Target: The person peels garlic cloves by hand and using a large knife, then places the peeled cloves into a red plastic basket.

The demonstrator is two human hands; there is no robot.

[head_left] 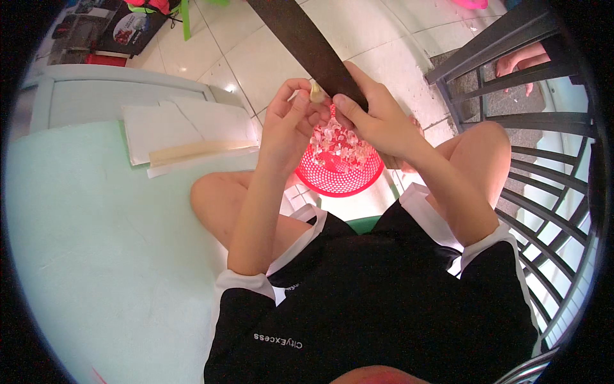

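Note:
My left hand pinches a pale yellowish garlic clove between thumb and fingertips, close beside the blade. My right hand is wrapped round a large knife with a broad dark blade, its thumb lying on the flat. The blade slants away to the upper left and leaves the picture at the top. Below both hands, between my knees, stands a red perforated plastic basket. Whitish and pinkish pieces, which look like garlic cloves or skins, lie in it. My hands hide part of its far side.
A pale green surface fills the left, with white and tan boards on it. Dark railings rise close on my right; another person's bare limb shows behind them. White floor tiles lie ahead.

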